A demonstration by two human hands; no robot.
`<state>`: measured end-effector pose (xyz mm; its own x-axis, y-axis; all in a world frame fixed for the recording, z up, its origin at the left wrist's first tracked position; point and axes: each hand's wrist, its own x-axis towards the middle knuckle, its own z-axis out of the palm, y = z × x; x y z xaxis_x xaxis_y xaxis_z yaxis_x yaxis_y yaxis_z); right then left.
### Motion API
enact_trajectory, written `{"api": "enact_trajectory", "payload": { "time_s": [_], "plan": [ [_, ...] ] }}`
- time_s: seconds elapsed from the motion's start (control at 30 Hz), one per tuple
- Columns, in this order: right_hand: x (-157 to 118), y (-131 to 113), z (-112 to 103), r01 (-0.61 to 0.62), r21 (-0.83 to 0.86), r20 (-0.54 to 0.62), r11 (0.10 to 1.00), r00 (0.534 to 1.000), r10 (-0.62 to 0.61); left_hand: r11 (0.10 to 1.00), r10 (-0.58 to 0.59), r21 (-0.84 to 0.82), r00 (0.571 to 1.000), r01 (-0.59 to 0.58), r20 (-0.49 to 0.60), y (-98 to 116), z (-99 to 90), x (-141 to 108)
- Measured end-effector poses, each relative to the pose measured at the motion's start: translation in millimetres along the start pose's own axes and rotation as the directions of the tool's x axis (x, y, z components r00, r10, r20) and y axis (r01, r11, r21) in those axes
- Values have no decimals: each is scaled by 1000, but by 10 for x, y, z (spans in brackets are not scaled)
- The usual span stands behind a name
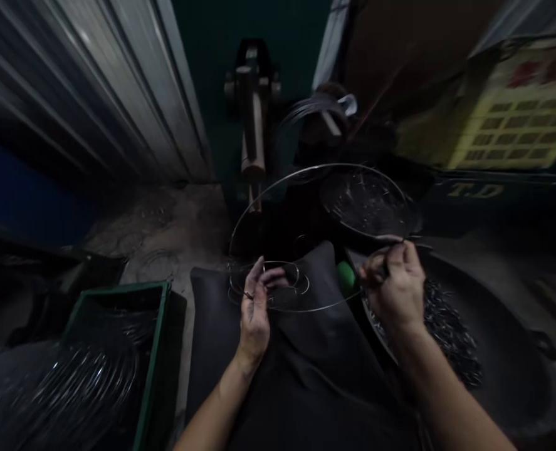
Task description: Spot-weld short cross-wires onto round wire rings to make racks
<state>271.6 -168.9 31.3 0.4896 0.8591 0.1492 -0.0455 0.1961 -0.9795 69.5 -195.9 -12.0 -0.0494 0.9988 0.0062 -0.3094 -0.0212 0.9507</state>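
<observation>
A large thin wire hoop [301, 169], with smaller wire loops [303, 285] at its lower left, spans the space between my hands above my lap. My left hand [256, 307], a ring on one finger, has its fingers curled round the wire at the small loops. Over the rim of a round pan, my right hand [397, 288] is closed, pinching the hoop's right side near the fingertips. Motion blur and dim light hide the exact grip. A dark apron [325, 363] covers my lap, and a green round thing [346, 279] shows beside my right hand.
Two pans hold many small metal pieces: a pan [372, 200] ahead, a larger pan [508, 351] at right. A green crate [153, 363] with shiny wire rings stands at left. A machine part [252, 138] juts out ahead; a yellow crate [517, 125] sits back right.
</observation>
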Motion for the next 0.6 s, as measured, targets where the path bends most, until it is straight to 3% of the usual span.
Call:
{"api": "enact_trajectory", "payload": {
  "time_s": [0.1, 0.17, 0.23, 0.3, 0.37, 0.4, 0.43, 0.47, 0.5, 0.6],
  "plan": [
    [-211, 383, 39, -101, -221, 122, 970, 984, 130, 996, 25, 87, 997, -18, -75, 240, -245, -25],
    [-255, 485, 45, 59, -426, 209, 903, 977, 35, 959, 5, 284, 1000, -6, 5, 439, -462, -14],
    [-254, 433, 91, 322, -562, 318, 762, 934, -160, 876, -122, 482, 973, 14, 193, 611, -619, 19],
    [-253, 294, 197, 557, -562, 544, 611, 806, -234, 782, -271, 623, 890, -18, 366, 706, -672, 60],
    [-273, 178, 329, 718, -419, 799, 556, 583, -150, 725, -318, 680, 824, -106, 468, 706, -654, 106],
    [-285, 154, 386, 752, -340, 879, 564, 467, -93, 713, -292, 683, 818, -159, 495, 673, -642, 135],
    [-293, 159, 428, 761, -287, 921, 582, 387, -53, 702, -247, 681, 827, -206, 504, 624, -640, 171],
    [-291, 191, 451, 751, -270, 932, 603, 362, -34, 689, -194, 680, 841, -250, 504, 562, -653, 217],
    [-277, 243, 455, 726, -284, 919, 626, 391, -37, 669, -136, 685, 859, -289, 494, 491, -681, 275],
    [-161, 439, 396, 607, -367, 804, 705, 588, -87, 563, 36, 739, 904, -370, 426, 253, -814, 512]
  ]
}}
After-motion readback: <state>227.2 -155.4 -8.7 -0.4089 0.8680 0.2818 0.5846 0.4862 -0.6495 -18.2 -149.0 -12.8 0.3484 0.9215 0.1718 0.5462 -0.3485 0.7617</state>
